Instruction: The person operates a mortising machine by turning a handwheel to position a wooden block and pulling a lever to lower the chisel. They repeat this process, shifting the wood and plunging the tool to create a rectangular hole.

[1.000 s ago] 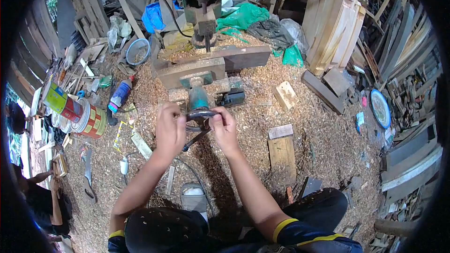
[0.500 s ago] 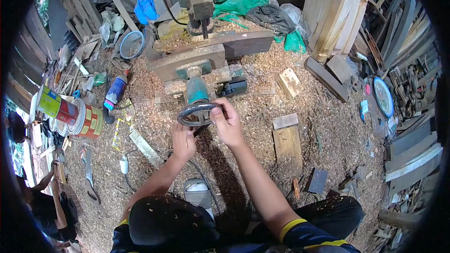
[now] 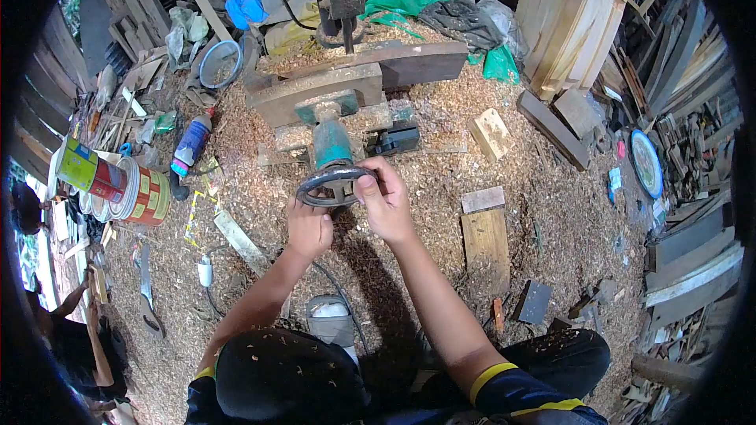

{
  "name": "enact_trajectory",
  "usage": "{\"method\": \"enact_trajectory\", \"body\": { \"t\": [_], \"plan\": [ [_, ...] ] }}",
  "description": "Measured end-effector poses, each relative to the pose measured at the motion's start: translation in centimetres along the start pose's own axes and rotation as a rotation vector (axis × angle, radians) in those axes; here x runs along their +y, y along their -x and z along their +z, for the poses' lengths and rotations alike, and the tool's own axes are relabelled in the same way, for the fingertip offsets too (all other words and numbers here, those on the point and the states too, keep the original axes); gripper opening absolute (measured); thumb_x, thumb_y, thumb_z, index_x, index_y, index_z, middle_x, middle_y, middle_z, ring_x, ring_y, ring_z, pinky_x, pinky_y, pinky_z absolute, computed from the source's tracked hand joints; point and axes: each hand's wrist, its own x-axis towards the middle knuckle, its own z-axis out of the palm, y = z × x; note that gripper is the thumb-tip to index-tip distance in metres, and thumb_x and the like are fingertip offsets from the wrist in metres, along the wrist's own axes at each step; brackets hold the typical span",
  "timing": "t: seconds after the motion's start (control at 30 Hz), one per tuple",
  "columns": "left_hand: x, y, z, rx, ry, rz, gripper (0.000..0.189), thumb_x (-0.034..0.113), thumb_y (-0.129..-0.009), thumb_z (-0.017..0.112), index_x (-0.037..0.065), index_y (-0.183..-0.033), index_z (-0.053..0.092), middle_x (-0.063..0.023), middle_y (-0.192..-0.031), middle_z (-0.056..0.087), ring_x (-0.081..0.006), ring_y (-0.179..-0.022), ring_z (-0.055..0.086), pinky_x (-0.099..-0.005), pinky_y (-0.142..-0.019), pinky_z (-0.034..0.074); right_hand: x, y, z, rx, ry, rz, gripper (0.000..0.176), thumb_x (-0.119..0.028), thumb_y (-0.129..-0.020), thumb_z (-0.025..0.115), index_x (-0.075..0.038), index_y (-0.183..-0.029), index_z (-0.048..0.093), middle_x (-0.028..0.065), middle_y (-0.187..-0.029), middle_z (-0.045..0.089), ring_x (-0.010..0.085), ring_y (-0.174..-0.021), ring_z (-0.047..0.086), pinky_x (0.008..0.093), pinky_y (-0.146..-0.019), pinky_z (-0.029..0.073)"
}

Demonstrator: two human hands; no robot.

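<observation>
Two bare hands at one handwheel [image 3: 337, 190], mid-scene, at the near end of a teal screw housing [image 3: 331, 144].

Change, left to right: left hand [image 3: 309, 230] sits lower than a second ago, when its fingers were up by the wheel's left rim; it is now just below that rim, fingertips hidden under the wheel. Cannot tell whether it grasps anything. Wheel ring now faces the camera more openly. Right hand [image 3: 384, 205] is at the right rim as before, thumb on top, fingers curled around: grasping the wheel. Judgement: the visible hold is now on the right side, and the left rim is bare on top. Beyond the housing, a near board [image 3: 315, 97] stands in front of a longer far board [image 3: 425, 63]; the drill bit [image 3: 348, 35] points down just behind them.

Edges and room, left to right: another person [image 3: 75, 346] at the left edge, well apart. Buckets [image 3: 146, 195], bottle [image 3: 191, 144] and handsaw [image 3: 146, 283] bound the left side. Near the left forearm, a pale strip [image 3: 240, 241] lies on the shavings. Right of the housing, a black box [image 3: 398, 140] sits close; farther right, a pale wood block [image 3: 491, 134] and a flat board [image 3: 486, 244]. Between right forearm and that board, a stretch of shavings leaves elbow room. Person's knees limit the near side.
</observation>
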Motion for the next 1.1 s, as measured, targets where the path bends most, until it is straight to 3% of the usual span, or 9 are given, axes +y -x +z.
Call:
{"method": "enact_trajectory", "body": {
  "t": [0.13, 0.47, 0.57, 0.63, 0.87, 0.97, 1.03, 1.1],
  "plan": [
    [-0.1, -0.2, 0.1, 0.037, -0.043, 0.119, 0.054, 0.032, -0.100, 0.037, -0.001, -0.139, 0.056, -0.0320, -0.140, 0.053, -0.0544, -0.124, 0.052, -0.0624, -0.105, 0.040, 0.2, 0.0, 0.1, 0.018, 0.002, -0.014, 0.032, -0.033, -0.106, 0.067, -0.002, -0.112, 0.064, 0.0029, -0.101, 0.065, 0.0115, -0.095, 0.058, 0.0283, -0.087, 0.048],
    [-0.5, 0.1, -0.2, 0.034, -0.063, 0.142, 0.056, 0.028, -0.097, 0.042, 0.000, -0.144, 0.053, -0.0320, -0.147, 0.050, -0.0554, -0.130, 0.049, -0.0635, -0.111, 0.037, 0.3, 0.1, 0.0, 0.005, 0.017, -0.013, 0.030, -0.031, -0.106, 0.067, -0.002, -0.112, 0.064, 0.0029, -0.102, 0.066, 0.0115, -0.095, 0.058, 0.0285, -0.087, 0.048],
    [-1.1, 0.8, 0.4, -0.034, -0.030, 0.065, 0.060, 0.028, -0.097, 0.042, 0.001, -0.150, 0.048, -0.0326, -0.152, 0.046, -0.0557, -0.134, 0.046, -0.0642, -0.114, 0.033, 0.2, 0.0, 0.0, 0.003, 0.003, -0.018, 0.030, -0.031, -0.106, 0.067, -0.002, -0.112, 0.064, 0.0025, -0.101, 0.065, 0.0110, -0.095, 0.058, 0.0282, -0.086, 0.048],
    [-1.4, 1.0, 1.9, 0.075, -0.077, 0.076, 0.052, 0.028, -0.085, 0.052, 0.007, -0.132, 0.064, -0.0239, -0.134, 0.059, -0.0474, -0.124, 0.054, -0.0613, -0.110, 0.037, 0.1, 0.1, 0.1, 0.002, 0.000, -0.012, 0.031, -0.031, -0.106, 0.067, -0.001, -0.112, 0.064, 0.0024, -0.101, 0.065, 0.0106, -0.094, 0.058, 0.0281, -0.085, 0.048],
    [-1.0, 1.0, 1.7, 0.129, -0.101, 0.138, 0.056, 0.026, -0.081, 0.055, 0.006, -0.133, 0.063, -0.0260, -0.135, 0.058, -0.0476, -0.127, 0.053, -0.0615, -0.111, 0.037, 0.3, 0.1, 0.2, -0.004, -0.033, -0.038, 0.033, -0.033, -0.106, 0.066, -0.001, -0.112, 0.063, 0.0024, -0.101, 0.064, 0.0107, -0.095, 0.058, 0.0283, -0.086, 0.048],
    [-1.8, 1.3, 2.6, -0.021, -0.111, 0.076, 0.058, 0.025, -0.080, 0.055, 0.005, -0.135, 0.062, -0.0269, -0.138, 0.057, -0.0476, -0.128, 0.052, -0.0624, -0.111, 0.037, 0.5, -0.1, 0.2, -0.007, -0.005, -0.018, 0.033, -0.033, -0.106, 0.066, -0.001, -0.113, 0.063, 0.0027, -0.102, 0.065, 0.0110, -0.095, 0.058, 0.0284, -0.088, 0.048],
    [-0.8, 0.7, 1.9, 0.089, -0.064, 0.111, 0.060, 0.024, -0.079, 0.057, 0.004, -0.136, 0.062, -0.0272, -0.138, 0.056, -0.0473, -0.129, 0.052, -0.0631, -0.112, 0.036, 0.1, 0.0, 0.3, -0.009, -0.047, -0.032, 0.033, -0.033, -0.106, 0.066, -0.001, -0.113, 0.063, 0.0032, -0.103, 0.065, 0.0112, -0.096, 0.059, 0.0288, -0.088, 0.049],
    [-0.9, 0.9, 2.4, 0.079, -0.080, 0.099, 0.061, 0.024, -0.079, 0.056, 0.004, -0.136, 0.061, -0.0273, -0.138, 0.056, -0.0476, -0.129, 0.052, -0.0635, -0.112, 0.036, -0.1, 0.0, 0.0, -0.013, -0.029, -0.023, 0.034, -0.034, -0.106, 0.067, -0.001, -0.113, 0.063, 0.0033, -0.103, 0.065, 0.0113, -0.097, 0.059, 0.0290, -0.089, 0.049]
  ]
}}
